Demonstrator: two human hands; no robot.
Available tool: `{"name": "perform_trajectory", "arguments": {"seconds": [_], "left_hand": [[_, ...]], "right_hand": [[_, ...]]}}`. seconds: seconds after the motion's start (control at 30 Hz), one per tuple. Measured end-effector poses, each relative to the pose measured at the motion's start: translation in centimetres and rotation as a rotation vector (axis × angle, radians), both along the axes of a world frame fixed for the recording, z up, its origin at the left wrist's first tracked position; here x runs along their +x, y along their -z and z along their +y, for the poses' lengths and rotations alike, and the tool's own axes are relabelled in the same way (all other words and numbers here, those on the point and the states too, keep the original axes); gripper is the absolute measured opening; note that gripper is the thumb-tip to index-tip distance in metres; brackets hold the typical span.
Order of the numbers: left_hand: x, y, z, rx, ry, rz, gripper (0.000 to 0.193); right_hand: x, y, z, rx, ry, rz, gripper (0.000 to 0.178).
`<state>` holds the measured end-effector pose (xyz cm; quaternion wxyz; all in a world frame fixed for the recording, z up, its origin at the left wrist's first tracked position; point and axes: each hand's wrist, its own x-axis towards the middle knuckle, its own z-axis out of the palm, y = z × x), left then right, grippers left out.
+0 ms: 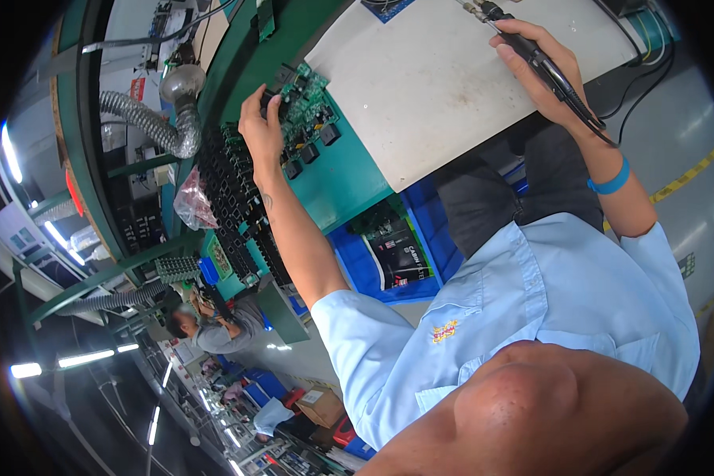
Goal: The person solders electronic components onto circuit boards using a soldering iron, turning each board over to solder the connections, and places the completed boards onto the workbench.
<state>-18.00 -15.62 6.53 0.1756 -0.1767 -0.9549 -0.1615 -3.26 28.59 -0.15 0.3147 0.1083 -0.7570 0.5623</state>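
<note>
On the left, my left hand [260, 131] reaches to a green circuit board [303, 99] with tall black parts. Its thumb and fingers close on a black block at the board's edge. My right hand [543, 71], at the upper right, is wrapped round a black soldering iron [531, 57] with a metal front end pointing up and left. A cable runs from the iron back along my wrist, above a blue wristband [611, 178]. Below the iron lies a white work mat [444, 87]. Part of a blue board [387, 8] shows at the mat's far edge.
Rows of black-topped boards [230, 190] stand left of my left forearm, beside a clear plastic bag [194, 202]. A blue bin [357, 266] holding boards and a black packet sits below the green bench top [349, 186]. A flexible duct [147, 115] hangs left. Another person [228, 332] works farther off.
</note>
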Motion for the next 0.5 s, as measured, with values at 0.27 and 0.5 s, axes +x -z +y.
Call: {"name": "perform_trajectory", "arguments": {"seconds": [0.27,0.5], "left_hand": [[3.8,-3.5,4.7,-0.069,0.093,0.260,0.036],[8.4,-0.7,13.3,0.908,0.376,-0.591,0.037]], "right_hand": [[0.0,0.0,-0.5,-0.024,-0.008,0.009,0.035],[0.0,-1.2,-1.0,-0.470,-0.109,-0.280,0.032]]}}
